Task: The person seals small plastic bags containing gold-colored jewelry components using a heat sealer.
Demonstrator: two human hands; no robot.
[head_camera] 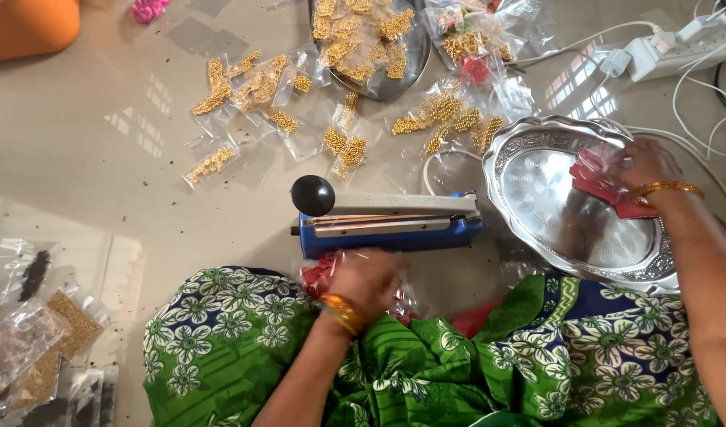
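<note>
Left hand (pixel 367 281) grips a clear packet of red pieces (pixel 325 273) near the blue heat sealer (pixel 387 221); right hand (pixel 644 166) pinches red packets (pixel 600 180) over the embossed silver tray (pixel 537 142); they could slip.

There is only one view, from a camera worn on the person's head, looking almost straight down over the lap onto the floor (pixel 102 158). It sits close: the green flowered cloth (pixel 458 372) over the knees fills the near edge, and both forearms enter from below. The blue heat sealer (pixel 391 225) lies near the middle of the frame, the silver tray (pixel 537 170) to the right. The far edge reaches a second dish (pixel 414 67) and a white power strip (pixel 671 51) at far right. Clear packets (pixel 31 348) at near left are cut by the frame. No second view overlaps it.
</note>
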